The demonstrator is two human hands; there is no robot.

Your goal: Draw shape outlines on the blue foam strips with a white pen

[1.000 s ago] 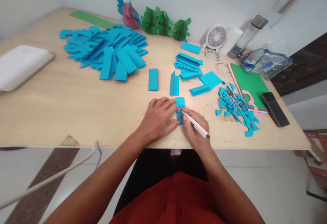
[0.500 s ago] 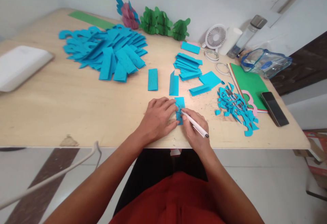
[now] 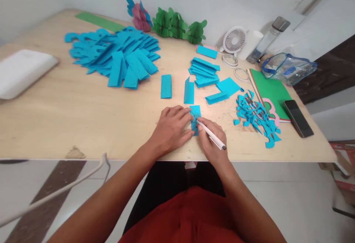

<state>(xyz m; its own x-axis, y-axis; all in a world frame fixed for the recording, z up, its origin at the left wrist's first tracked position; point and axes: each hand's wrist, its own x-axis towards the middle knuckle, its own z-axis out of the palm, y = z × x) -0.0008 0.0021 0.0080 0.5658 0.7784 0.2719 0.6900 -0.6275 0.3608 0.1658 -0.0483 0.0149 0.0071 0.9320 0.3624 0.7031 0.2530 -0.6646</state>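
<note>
A small blue paper piece with dark drawn lines lies near the table's front edge. My left hand rests flat with fingers spread, its fingertips on the left side of this paper. My right hand grips a white pen, its tip touching the paper. Just beyond are a folded blue piece and a flat blue rectangle. A stack of folded blue strips lies farther back.
Blue cut-outs are heaped at the back left, a white object at far left. Blue scraps, a green sheet, a phone, a small fan and a clear pouch occupy the right side.
</note>
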